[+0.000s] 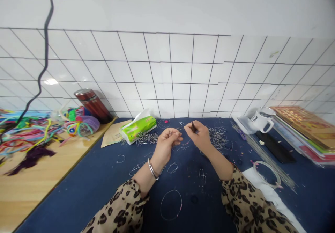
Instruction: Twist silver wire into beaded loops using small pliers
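My left hand [167,143] is raised over the dark blue cloth [99,180], fingers pinched on a thin wire [180,131] that runs toward the other hand. My right hand [200,135] is closed around a small dark tool [193,126] at the wire's end. Both hands nearly meet above the cloth. Piles of short silver wire pieces [218,137] lie just behind the right hand, with another silver wire pile [146,138] behind the left. Bent wire loops [171,204] lie on the cloth near my forearms, which wear leopard-print sleeves. A silver bangle sits on my left wrist.
A green tissue pack [138,127] and a red flask [92,104] stand at the back left. Coloured pipe cleaners [34,131] cover the wooden table on the left. A white mug [261,119], long straight wires [269,159], a wire ring [267,173] and stacked boards [306,128] are on the right.
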Demonstrator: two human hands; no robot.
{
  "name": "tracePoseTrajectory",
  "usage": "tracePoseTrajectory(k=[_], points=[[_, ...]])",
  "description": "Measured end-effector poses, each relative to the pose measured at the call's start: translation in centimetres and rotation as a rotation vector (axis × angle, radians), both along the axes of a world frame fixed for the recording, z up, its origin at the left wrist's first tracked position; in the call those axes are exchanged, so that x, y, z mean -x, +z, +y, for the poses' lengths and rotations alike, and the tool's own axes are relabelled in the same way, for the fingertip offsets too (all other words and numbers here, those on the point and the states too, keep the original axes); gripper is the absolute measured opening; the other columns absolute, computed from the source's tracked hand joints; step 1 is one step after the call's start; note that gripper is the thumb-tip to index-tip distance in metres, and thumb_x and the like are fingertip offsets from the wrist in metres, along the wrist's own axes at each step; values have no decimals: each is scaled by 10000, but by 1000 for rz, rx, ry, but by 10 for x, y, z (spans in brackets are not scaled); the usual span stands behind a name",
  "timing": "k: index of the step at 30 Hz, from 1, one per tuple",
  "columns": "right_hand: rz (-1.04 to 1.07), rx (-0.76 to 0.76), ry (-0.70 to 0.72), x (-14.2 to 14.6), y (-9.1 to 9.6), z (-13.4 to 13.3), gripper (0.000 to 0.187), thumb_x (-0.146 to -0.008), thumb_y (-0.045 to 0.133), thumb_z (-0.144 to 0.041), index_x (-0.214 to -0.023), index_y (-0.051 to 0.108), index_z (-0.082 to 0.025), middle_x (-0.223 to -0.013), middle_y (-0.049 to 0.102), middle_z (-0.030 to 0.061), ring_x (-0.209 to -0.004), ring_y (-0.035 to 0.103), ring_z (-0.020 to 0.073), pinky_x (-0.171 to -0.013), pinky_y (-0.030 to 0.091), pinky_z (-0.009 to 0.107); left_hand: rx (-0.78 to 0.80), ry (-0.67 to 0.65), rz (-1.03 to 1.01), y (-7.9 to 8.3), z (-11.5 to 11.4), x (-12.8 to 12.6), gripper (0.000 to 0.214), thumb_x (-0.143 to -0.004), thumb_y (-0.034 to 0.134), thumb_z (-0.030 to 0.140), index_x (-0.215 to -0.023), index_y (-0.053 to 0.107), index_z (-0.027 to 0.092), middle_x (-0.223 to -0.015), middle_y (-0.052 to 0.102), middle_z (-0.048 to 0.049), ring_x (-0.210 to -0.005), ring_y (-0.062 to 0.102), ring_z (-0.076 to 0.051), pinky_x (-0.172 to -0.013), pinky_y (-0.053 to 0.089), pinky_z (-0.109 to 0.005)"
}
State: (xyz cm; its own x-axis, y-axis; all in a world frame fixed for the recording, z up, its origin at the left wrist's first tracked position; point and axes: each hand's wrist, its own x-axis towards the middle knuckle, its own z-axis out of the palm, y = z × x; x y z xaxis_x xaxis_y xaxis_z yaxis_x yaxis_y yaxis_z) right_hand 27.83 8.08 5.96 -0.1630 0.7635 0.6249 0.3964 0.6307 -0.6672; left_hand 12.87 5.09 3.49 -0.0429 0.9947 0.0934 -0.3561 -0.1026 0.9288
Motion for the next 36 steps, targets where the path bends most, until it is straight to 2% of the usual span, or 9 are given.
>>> tracePoseTrajectory(k=[4,8,17,22,25,31,36], points=[[116,315,47,-4,-2,9,221,-752,553,-398,-735,621,-188,-675,569,-5,-630,486,123,-623,391,254,57,-105,-59,2,1,3,156,-705,667,268,-783,586,161,-982,642,-49,-736,633,-122,-594,494,-224],[197,472,174,-7,-7,16,210,-706,593,-381,-715,635,-175,-648,579,-10,-629,501,123,-635,400,261,87,-171,-88,-1,5,8,151,-697,675,223,-790,583,147,-996,644,-61,-710,635,-109,-585,501,-216],[197,537,320,-9,-1,13,172,-708,579,-334,-718,641,-174,-706,633,8,-622,510,111,-642,419,268,123,-242,-29,-6,13,15,323,-710,698,252,-978,539,168,-922,672,-70,-663,653,-114,-534,489,-188],[167,609,400,-9,-1,14,161,-687,603,-324,-722,642,-172,-698,638,12,-631,523,116,-629,425,270,123,-323,28,-10,17,20,212,-693,710,256,-801,577,132,-814,666,-59,-603,624,-92,-498,462,-163],[143,622,389,-11,-2,17,144,-672,611,-305,-708,645,-170,-686,640,11,-631,527,117,-633,420,273,109,-353,44,-11,18,23,201,-676,722,234,-776,579,134,-761,655,-42,-532,575,-65,-460,433,-152],[43,594,321,-21,-6,24,134,-665,604,-282,-699,651,-161,-657,629,5,-651,537,125,-658,405,274,148,-436,89,-12,22,32,239,-671,718,214,-877,624,140,-763,659,-53,-501,545,-57,-447,418,-158],[-88,570,315,-18,-12,26,140,-662,596,-287,-700,653,-165,-642,606,-14,-609,507,111,-607,373,250,192,-404,83,-18,25,34,176,-668,712,208,-815,642,142,-715,643,-31,-479,533,-53,-443,413,-163]])
